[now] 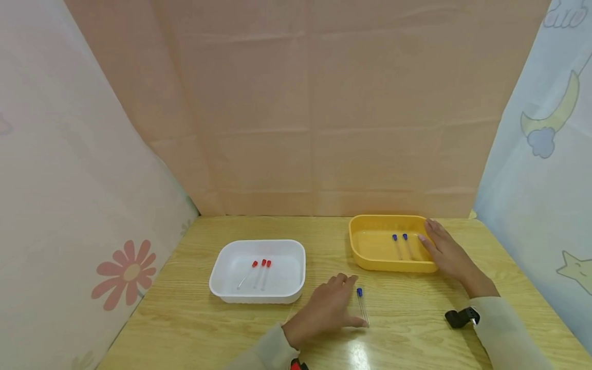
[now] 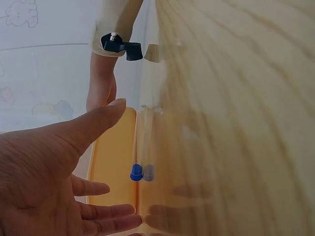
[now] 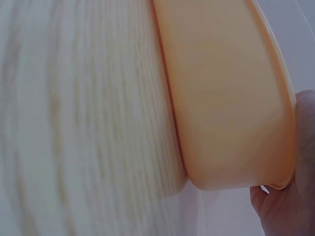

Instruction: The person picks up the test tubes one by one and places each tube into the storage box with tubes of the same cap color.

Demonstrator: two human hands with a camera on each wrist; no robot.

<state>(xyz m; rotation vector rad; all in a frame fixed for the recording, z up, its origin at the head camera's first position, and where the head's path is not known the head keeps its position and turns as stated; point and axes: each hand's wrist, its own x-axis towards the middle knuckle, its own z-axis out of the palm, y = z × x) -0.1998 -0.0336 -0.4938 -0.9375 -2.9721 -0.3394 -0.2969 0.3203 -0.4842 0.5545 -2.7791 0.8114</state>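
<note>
A clear test tube with a blue cap [image 1: 359, 292] lies on the table, its cap pointing away from me. My left hand [image 1: 327, 309] is beside it, thumb and fingers spread apart. In the left wrist view, the left hand [image 2: 44, 172] has a gap between its fingers and the blue cap [image 2: 137, 172]. My right hand [image 1: 448, 254] holds the right end of the yellow tray [image 1: 393, 265], thumb over the rim. In the right wrist view, this hand [image 3: 290, 206] is at the corner of the tray [image 3: 221, 98]. Two blue-capped tubes [image 1: 400, 247] lie inside it.
To the left stands a white tray [image 1: 259, 298] holding three red-capped tubes [image 1: 262, 275]. Brown paper [image 1: 310, 113] backs the wooden table [image 1: 185, 329]. Patterned sheets [image 1: 83, 180] flank it on both sides. A black wrist-worn device [image 1: 460, 317] sits at my right cuff.
</note>
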